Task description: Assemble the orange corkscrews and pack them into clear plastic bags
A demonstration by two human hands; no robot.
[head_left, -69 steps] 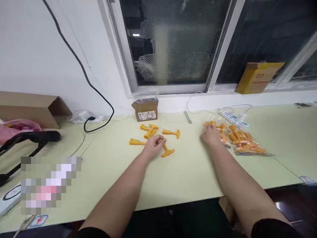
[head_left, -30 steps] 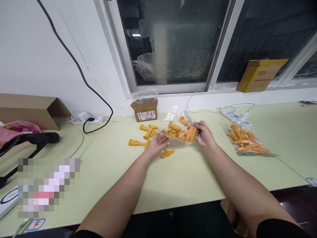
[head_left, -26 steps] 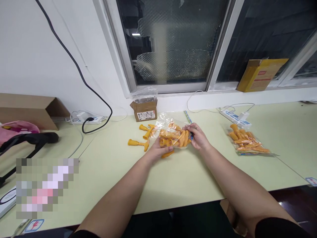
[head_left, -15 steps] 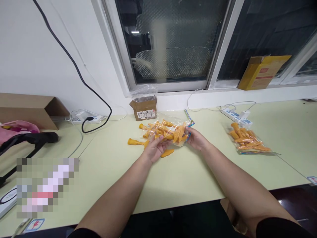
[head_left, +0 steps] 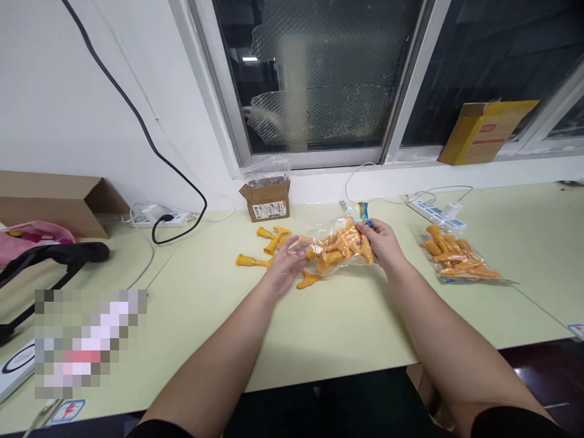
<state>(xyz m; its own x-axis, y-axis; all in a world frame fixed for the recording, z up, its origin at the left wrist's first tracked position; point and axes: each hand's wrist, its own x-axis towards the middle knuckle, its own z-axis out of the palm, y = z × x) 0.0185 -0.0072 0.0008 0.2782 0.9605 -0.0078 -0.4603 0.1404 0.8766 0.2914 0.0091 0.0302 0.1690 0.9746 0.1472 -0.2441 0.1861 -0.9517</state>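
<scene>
In the middle of the head view is a clear plastic bag of orange-yellow plastic pieces, with a bright printed header. My right hand is closed on its right end near the header, thumb on top. At the bag's left end, my left hand has its fingers stretched and apart; whether they touch the film I cannot tell. Several loose yellow plastic pieces with flared ends lie on the table, partly behind my left hand. Another yellow piece shows beneath the bag.
A second bag of yellow pieces lies to the right, below a power strip. A small cardboard box stands by the wall. On the left are a black cable, a larger carton and a black strap-like object.
The bag has shifted right and tilted, held by my right hand. My left hand's fingers have spread from their earlier grip. More loose yellow pieces are now uncovered on the left.
</scene>
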